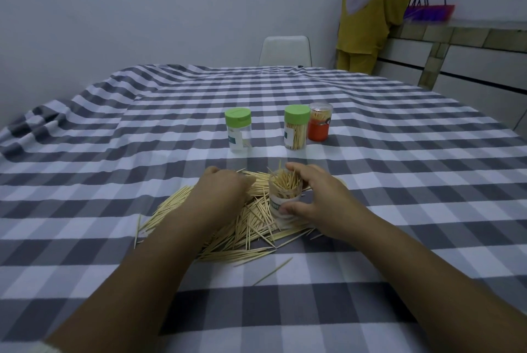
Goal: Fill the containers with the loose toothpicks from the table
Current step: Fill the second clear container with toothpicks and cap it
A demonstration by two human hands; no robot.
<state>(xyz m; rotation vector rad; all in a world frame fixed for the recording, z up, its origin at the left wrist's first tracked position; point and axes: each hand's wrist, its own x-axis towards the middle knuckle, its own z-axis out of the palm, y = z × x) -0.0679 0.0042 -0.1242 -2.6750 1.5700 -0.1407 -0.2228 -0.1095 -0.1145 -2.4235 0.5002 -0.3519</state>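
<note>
An open clear container [281,203], packed with upright toothpicks, stands in the middle of the checked tablecloth. My right hand [319,198] grips it, thumb in front and fingers curled behind. A wide pile of loose toothpicks [242,227] lies around and left of it. My left hand [222,190] rests on that pile with its fingers curled down into the toothpicks; what it holds is hidden. Farther back stand a nearly empty green-lidded container [238,130], a full green-lidded container [296,131] and a red container [320,121] with a clear lid.
A grey-and-white checked cloth [114,181] covers the table. A single stray toothpick [272,271] lies nearer to me. A white chair [285,50] stands at the far edge. A person in yellow [368,16] stands at a counter at the back right.
</note>
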